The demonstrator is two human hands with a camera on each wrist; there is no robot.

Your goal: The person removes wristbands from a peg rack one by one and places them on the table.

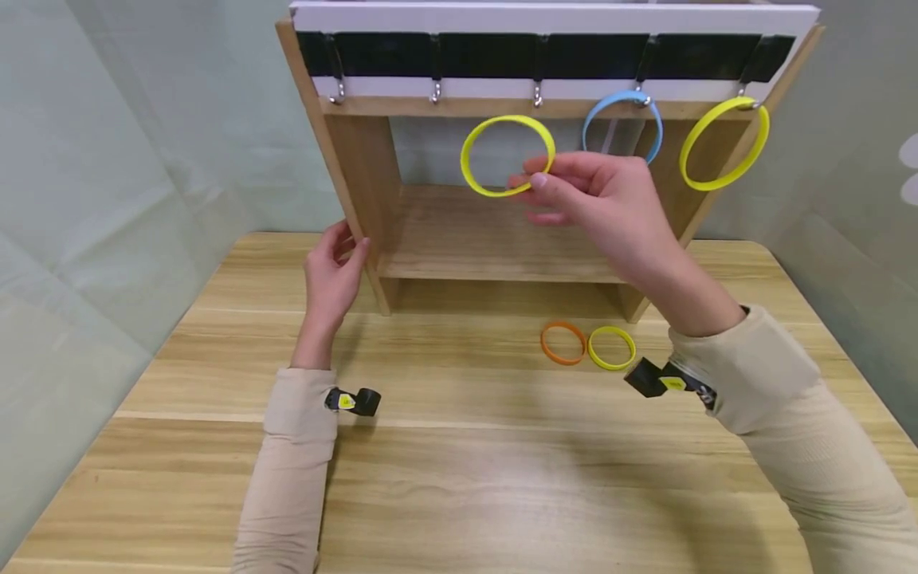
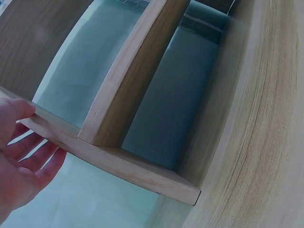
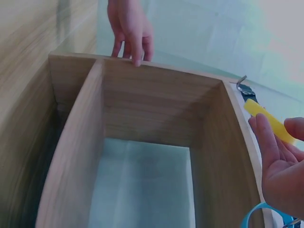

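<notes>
My right hand [image 1: 610,199] pinches a yellow ring [image 1: 469,163] between thumb and fingers, below and in front of the metal hooks under the shelf's top board. A blue ring [image 1: 621,97] hangs from one hook behind that hand, and another yellow ring [image 1: 724,143] hangs from the hook at the right end. With thumb on one face and fingers on the other, my left hand [image 1: 333,271] holds the left side panel [image 2: 128,166] of the wooden shelf [image 1: 495,231].
An orange ring [image 1: 562,344] and a yellow ring [image 1: 611,348] lie side by side on the wooden table [image 1: 459,478], in front of the shelf. Bare hooks, among them the middle hook [image 1: 537,96], line the left and centre of the black strip [image 1: 488,56].
</notes>
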